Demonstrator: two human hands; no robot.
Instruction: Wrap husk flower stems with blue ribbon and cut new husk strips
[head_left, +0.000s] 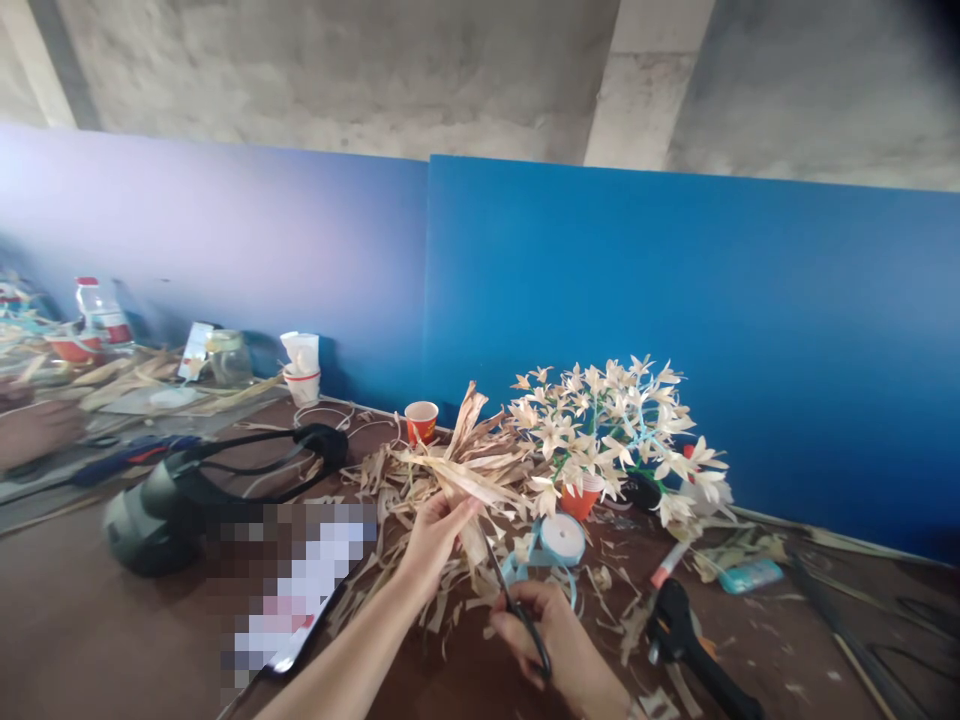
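My left hand point(436, 535) is closed on a dried corn husk point(476, 483), its pale strips fanning out above and below the fingers. In my right hand point(551, 632) is a pair of dark scissors point(517, 605), blades pointing up and left near the lower part of the husk. A heap of dry husks point(390, 480) lies behind my left hand. Just beyond my right hand sits a roll of light blue ribbon point(562, 538). Pale husk flowers point(600, 420) on green stems stand in an orange cup point(581, 497) at the back right.
A black glue gun point(694, 645) lies to the right. On the left are a phone point(307, 600) and a dark headset-like device point(161, 510). An orange paper cup point(421, 422) stands near the blue partition point(675, 270). Another person's hand point(37, 430) shows at far left.
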